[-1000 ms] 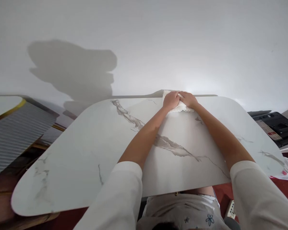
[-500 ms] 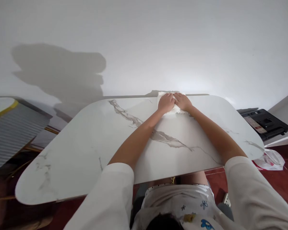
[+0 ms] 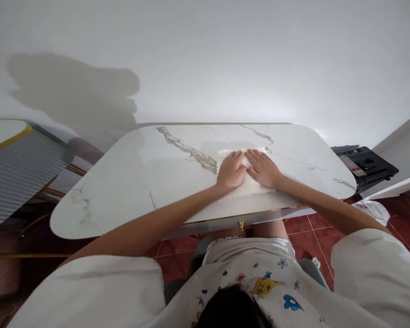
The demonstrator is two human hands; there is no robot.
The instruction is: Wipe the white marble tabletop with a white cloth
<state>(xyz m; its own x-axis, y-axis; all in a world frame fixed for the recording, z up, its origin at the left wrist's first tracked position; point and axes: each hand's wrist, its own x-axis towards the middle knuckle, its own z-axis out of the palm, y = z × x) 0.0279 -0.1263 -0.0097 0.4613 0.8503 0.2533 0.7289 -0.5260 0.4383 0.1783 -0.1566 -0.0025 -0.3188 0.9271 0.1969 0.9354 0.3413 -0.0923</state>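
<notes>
Both palms press down on a white cloth or paper towel (image 3: 249,187), spread on the marble-patterned tabletop (image 3: 119,182). My left hand (image 3: 231,171) lies flat on its left half, the fingers stretched out and pointing away from me. On the right half rests my right hand (image 3: 263,169), also flat and outstretched, its fingertips close to those of the left. Parts of the sheet show beyond the fingertips and below the palms. Neither hand grasps it.
A white wall (image 3: 205,59) rises behind the table. At left stands a ribbed grey cabinet (image 3: 27,168) with a gold-edged top. To the right are an open black case (image 3: 372,166) and a clear plastic bag (image 3: 372,211). A small gold knob (image 3: 241,224) sits on the table's front.
Both hands have drawn the white sheet from the table's far edge toward me, to about mid-table or nearer. My elbows have bent outward, and the view has shifted slightly.
</notes>
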